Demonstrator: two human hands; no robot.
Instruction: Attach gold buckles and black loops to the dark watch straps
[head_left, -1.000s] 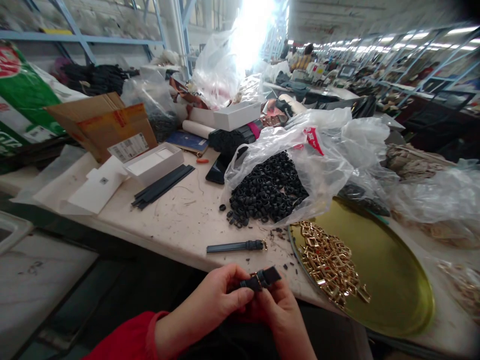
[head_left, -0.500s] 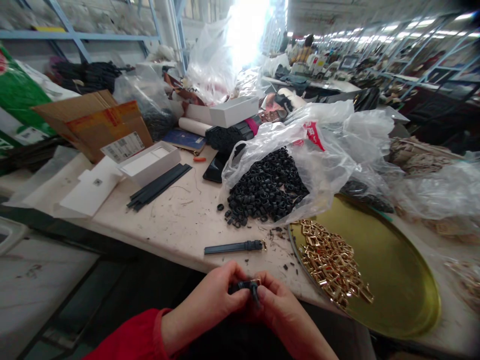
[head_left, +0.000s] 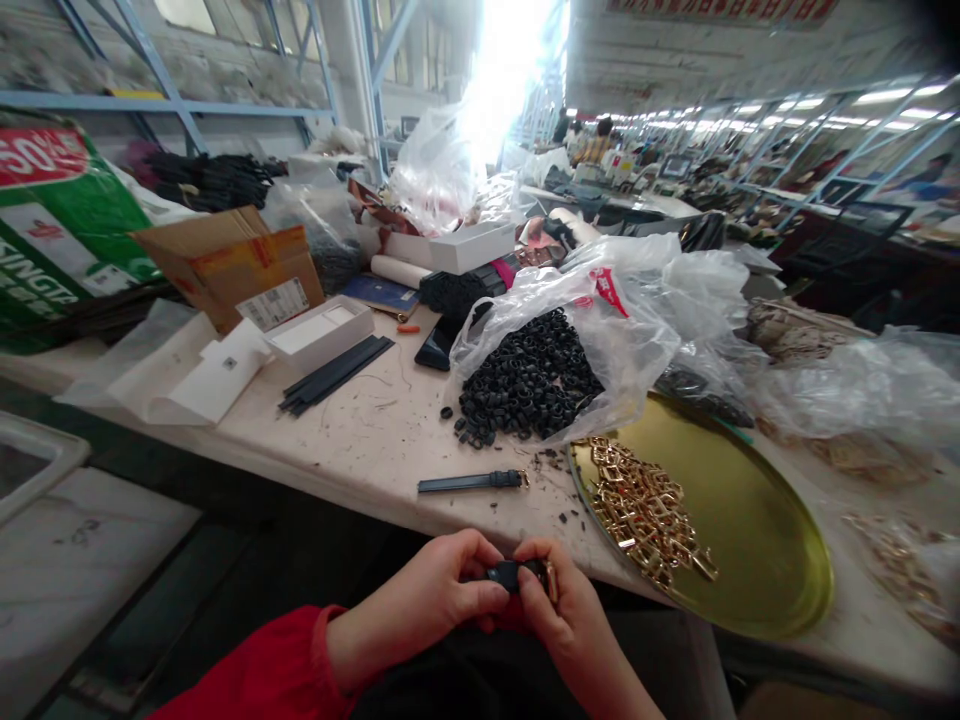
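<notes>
Both my hands meet at the table's front edge around a short dark strap (head_left: 507,574) with a gold buckle. My left hand (head_left: 442,590) pinches the strap from the left. The fingers of my right hand (head_left: 559,600) close on its buckle end, with the gold buckle (head_left: 553,580) between them. Beyond them, a finished-looking dark strap with a gold buckle (head_left: 472,482) lies flat on the table. Behind it, black loops (head_left: 525,385) spill from an open clear plastic bag (head_left: 637,350). Gold buckles (head_left: 645,505) are heaped on the left part of a round gold tray (head_left: 757,530).
Dark strips (head_left: 337,375) lie beside a white box (head_left: 322,330) on the table (head_left: 360,450). Farther left stand a cardboard box (head_left: 247,265) and a green package (head_left: 75,220). Plastic bags (head_left: 862,380) cover the right side. People are visible in the distance.
The view has shifted slightly. The strap in my hands has turned, so its buckle now shows at the right, within my right fingers; my hands have moved slightly apart.
</notes>
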